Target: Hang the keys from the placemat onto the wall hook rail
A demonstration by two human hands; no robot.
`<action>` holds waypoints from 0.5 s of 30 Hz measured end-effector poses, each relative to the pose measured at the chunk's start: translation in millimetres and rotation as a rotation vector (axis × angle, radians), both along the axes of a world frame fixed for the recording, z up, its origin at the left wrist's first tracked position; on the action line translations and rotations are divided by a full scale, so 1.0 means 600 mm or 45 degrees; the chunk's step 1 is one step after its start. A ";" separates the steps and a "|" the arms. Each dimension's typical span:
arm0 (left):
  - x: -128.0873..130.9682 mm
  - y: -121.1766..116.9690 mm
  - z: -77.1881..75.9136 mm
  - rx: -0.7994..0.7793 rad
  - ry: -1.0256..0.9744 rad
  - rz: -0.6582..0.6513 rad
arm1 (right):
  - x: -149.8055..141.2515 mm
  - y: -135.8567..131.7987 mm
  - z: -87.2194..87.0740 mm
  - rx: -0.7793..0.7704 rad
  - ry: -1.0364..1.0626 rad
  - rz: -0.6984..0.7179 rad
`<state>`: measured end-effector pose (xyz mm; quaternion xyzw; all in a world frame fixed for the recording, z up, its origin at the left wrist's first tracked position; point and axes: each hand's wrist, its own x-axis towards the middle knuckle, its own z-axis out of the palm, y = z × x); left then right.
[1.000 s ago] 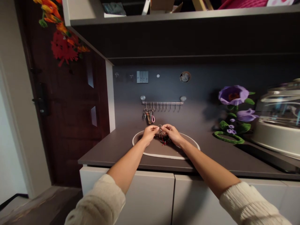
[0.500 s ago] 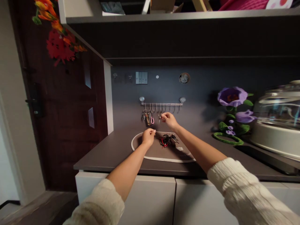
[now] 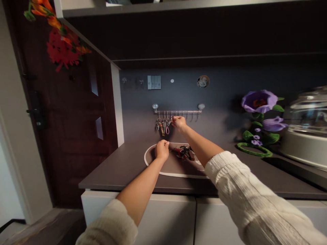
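My right hand [image 3: 179, 123] is raised to the metal hook rail [image 3: 177, 111] on the grey wall, its fingers pinched on a small key ring [image 3: 170, 121] right at a hook. Two key bunches [image 3: 162, 126] hang on the rail's left hooks, just left of that hand. My left hand [image 3: 162, 149] hovers in a loose fist over the oval mat [image 3: 153, 161] on the counter; I cannot make out anything in it. A dark pile of keys with red bits [image 3: 183, 152] lies on the mat to its right.
A purple fabric flower [image 3: 259, 117] stands at the back right of the counter [image 3: 114, 170], beside a large lidded pot [image 3: 305, 127]. A dark wooden door [image 3: 66, 119] with red and orange flowers [image 3: 61, 47] is at the left. Wall switches [image 3: 154, 82] sit above the rail.
My right hand has lifted the key ring from above the mat up to the hook rail. My left hand let go of it and stayed low over the mat.
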<state>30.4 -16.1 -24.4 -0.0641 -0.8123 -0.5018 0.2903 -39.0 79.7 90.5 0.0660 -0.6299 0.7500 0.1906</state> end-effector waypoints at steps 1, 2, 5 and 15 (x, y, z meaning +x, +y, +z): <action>0.000 0.000 0.000 0.004 -0.008 0.005 | -0.003 -0.002 -0.001 -0.011 -0.007 -0.005; 0.001 0.000 0.001 0.002 -0.012 0.009 | -0.006 -0.003 -0.001 -0.023 -0.014 -0.013; 0.001 0.001 0.002 -0.032 -0.005 0.028 | -0.014 -0.006 -0.004 -0.049 -0.038 -0.044; -0.003 0.000 0.000 -0.036 -0.011 0.030 | -0.021 -0.004 -0.017 -0.084 -0.100 -0.028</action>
